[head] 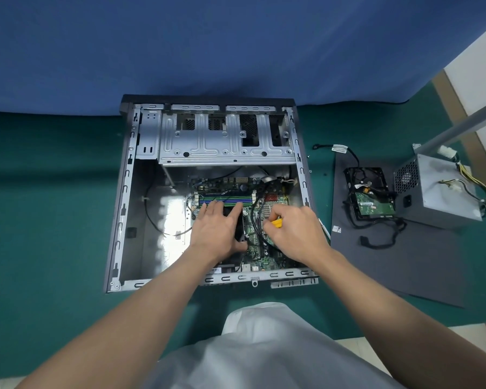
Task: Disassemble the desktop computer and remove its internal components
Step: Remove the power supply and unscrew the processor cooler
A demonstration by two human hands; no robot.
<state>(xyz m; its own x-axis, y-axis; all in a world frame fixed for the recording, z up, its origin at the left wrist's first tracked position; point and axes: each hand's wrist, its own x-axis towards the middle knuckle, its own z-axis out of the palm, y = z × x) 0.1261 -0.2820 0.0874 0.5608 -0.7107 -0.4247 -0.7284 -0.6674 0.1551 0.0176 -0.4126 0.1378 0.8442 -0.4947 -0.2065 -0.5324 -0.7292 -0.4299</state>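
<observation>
Stamped grey steel, ribbed and punched with holes, forms the open computer case (124, 220), which lies on its side on a green felt-like mat (54, 192); a blue cloth (208, 46) hangs behind it. Inside, the right hand (295, 234) is clenched round a yellow-handled screwdriver (277, 222) (only a sliver of handle shows, the tip is hidden) over the green motherboard (264, 259). Just left of that grip the left hand (219, 228) lies flat, fingers straight and spread, pressing a black component (239, 233) and grasping nothing. Past its fingertips run green and blue memory slots (227, 202). Beyond the grip stands the drive cage (225, 141). Well right of it, a matte dark side panel (404, 262) bears a hard drive (373, 202) tangled in black cables, beside a boxy power supply (443, 192). Both forearms reach in bare.
</observation>
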